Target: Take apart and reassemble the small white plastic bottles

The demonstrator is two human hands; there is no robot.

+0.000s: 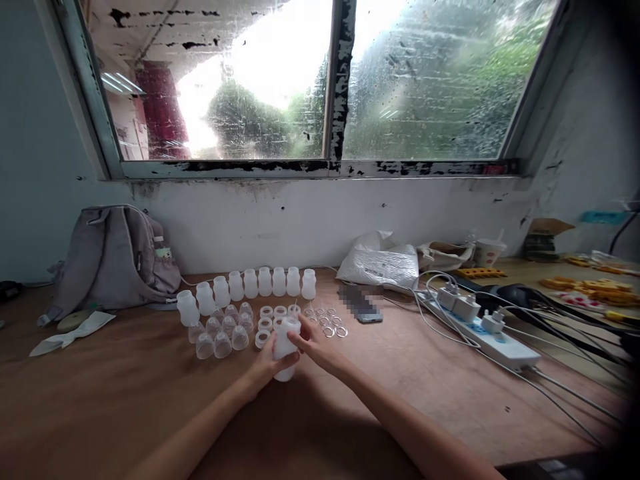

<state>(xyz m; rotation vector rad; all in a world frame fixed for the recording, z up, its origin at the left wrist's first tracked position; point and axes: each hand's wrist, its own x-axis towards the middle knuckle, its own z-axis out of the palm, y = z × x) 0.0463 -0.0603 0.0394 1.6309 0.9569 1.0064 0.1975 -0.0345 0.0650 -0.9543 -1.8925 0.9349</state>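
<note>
Forearms (383, 400) come in from the bottom edge, both hands meeting on one bottle just above the table (400, 387), near the middle of the view. The left hand (267, 363) is wrapped around its body; the right hand (310, 340) has its fingers closed about the top. The bottle (283, 344) is cloudy white and close to upright, its middle partly covered by fingers.

Behind it, white rings (267, 311) lie in rows, some hidden by the bottle and hands. Clear domes (223, 344) sit to the left, with a line of similar bottles (251, 284) behind. Thin rings (341, 331) lie just beyond the right hand, near a phone (369, 313). Farther right is a power strip (505, 347) with trailing cables; a backpack (117, 257) stands far left.
</note>
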